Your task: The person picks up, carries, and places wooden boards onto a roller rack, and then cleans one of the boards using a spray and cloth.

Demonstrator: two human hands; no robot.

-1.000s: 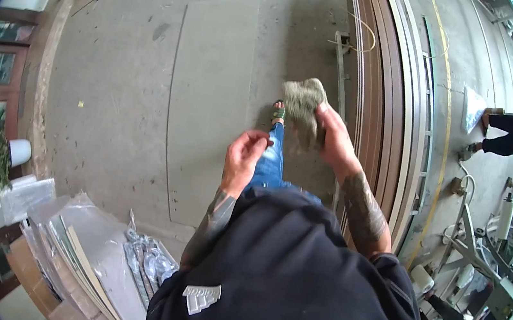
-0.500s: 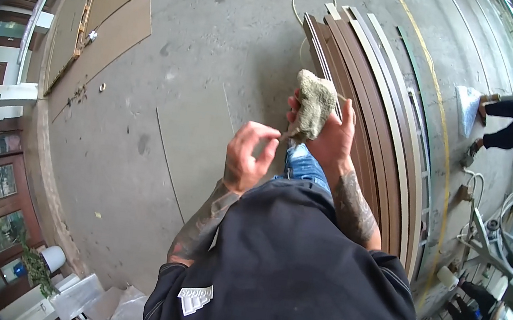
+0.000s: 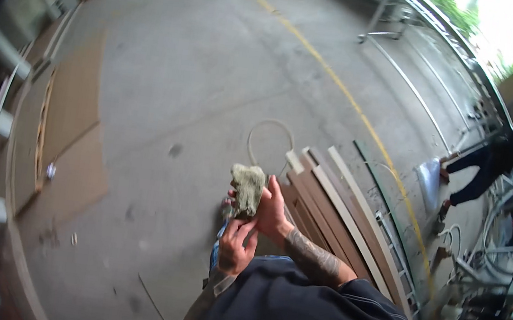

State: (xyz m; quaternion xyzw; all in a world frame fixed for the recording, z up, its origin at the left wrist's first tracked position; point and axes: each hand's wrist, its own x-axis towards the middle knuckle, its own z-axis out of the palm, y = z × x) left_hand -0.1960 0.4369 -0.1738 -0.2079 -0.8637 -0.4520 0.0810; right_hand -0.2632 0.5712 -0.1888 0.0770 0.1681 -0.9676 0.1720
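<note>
A fuzzy grey-green cloth, bunched into a thick lump, is held up in front of my body. My right hand supports it from the right side and from behind, with fingertips showing past its left edge and the thumb sticking up. At the cloth's lower end my left hand pinches with thumb and fingers, close against the right palm. The exact spot where the left fingertips grip is partly hidden.
Long brown and beige boards or profiles lie stacked just right of my hands. A pale hose loop rests beyond them. Flat brown sheets lie at left. Past the yellow floor line, another person bends near metal frames.
The view has tilted up toward the far floor. My left hand has come in from beside the cloth and now touches its lower end. The right hand keeps hold.
</note>
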